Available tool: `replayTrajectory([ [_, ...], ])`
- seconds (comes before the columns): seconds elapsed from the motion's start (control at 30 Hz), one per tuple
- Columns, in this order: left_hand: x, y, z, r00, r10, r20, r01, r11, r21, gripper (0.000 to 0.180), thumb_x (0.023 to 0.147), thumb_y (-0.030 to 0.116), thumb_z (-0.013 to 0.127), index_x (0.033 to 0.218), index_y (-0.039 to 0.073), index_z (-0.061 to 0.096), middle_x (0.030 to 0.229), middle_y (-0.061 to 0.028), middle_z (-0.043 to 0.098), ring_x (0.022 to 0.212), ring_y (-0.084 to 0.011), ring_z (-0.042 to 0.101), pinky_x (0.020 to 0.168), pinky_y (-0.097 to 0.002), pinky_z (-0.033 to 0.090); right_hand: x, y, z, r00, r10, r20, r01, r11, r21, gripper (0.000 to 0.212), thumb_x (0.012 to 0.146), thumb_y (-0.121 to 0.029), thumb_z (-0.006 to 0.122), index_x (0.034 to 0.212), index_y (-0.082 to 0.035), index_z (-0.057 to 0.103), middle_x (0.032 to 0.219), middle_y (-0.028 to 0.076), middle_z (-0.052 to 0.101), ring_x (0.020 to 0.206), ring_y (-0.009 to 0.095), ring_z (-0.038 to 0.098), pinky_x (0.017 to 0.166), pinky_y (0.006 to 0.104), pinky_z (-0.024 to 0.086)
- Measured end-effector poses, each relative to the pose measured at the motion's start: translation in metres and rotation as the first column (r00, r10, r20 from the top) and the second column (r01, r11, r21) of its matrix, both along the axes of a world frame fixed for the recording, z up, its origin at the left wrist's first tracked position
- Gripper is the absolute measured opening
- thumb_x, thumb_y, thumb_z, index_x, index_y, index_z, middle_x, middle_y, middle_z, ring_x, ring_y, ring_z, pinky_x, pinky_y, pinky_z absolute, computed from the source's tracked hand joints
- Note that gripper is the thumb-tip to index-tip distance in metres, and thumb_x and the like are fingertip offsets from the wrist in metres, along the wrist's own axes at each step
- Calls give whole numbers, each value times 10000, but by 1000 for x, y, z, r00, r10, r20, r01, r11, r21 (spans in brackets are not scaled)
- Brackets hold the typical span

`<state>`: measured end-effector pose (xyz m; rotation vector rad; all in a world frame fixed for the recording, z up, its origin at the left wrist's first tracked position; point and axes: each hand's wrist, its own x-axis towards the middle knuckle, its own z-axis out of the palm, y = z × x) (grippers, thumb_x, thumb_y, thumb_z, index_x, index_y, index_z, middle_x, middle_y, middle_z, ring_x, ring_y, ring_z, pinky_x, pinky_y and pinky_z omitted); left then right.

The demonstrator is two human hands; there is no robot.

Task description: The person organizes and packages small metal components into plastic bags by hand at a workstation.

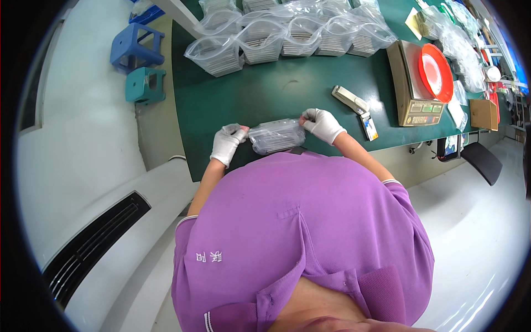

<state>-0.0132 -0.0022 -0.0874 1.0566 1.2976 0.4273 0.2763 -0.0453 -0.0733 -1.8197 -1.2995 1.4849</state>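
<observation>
A clear plastic bag (276, 136) packed with thin grey pieces lies on the green table (243, 99) at its near edge, right in front of me. My left hand (227, 145), in a white glove with bare fingertips, pinches the bag's left end. At the opposite end, the thumb and fingers of my right hand (322, 126), gloved the same way, grip the upper right corner. Beyond my right hand rests a cream hand-held device (352, 100), long and narrow, with a small white, yellow and blue piece (369, 127) at its near end.
Several open clear bags (260, 43) filled with grey stacked pieces line the far side. A weighing scale (425, 114) carrying a red tray (436, 72) stands at right, near plastic wrapping (464, 50) and a cardboard box (483, 114). Stools, blue (133, 50) and teal (145, 86), stand left.
</observation>
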Motion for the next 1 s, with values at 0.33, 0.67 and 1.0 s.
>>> replayTrajectory([
  [0.33,16,-3,10,981,-155,-115,166,982,90,215,794,155,650,894,-30,608,769,-44,621,677,-97,553,671,-247,455,-13,8,14,920,129,370,-162,985,61,133,722,-153,600,812,-56,607,784,140,618,780,306,588,714,370,468],
  [0.67,30,3,18,995,95,-10,-95,980,-176,214,769,185,668,887,9,630,820,-37,630,729,-107,572,642,-241,447,-53,20,25,600,303,741,-777,442,448,165,617,-219,678,724,-115,607,758,52,575,705,243,566,574,372,451],
  [1.0,39,-11,-4,983,166,81,-166,986,-13,106,810,140,638,812,34,630,730,33,589,680,-50,491,621,-212,393,-51,9,25,596,600,534,-786,570,238,126,676,-175,660,680,-78,579,756,73,578,682,270,582,594,385,476],
])
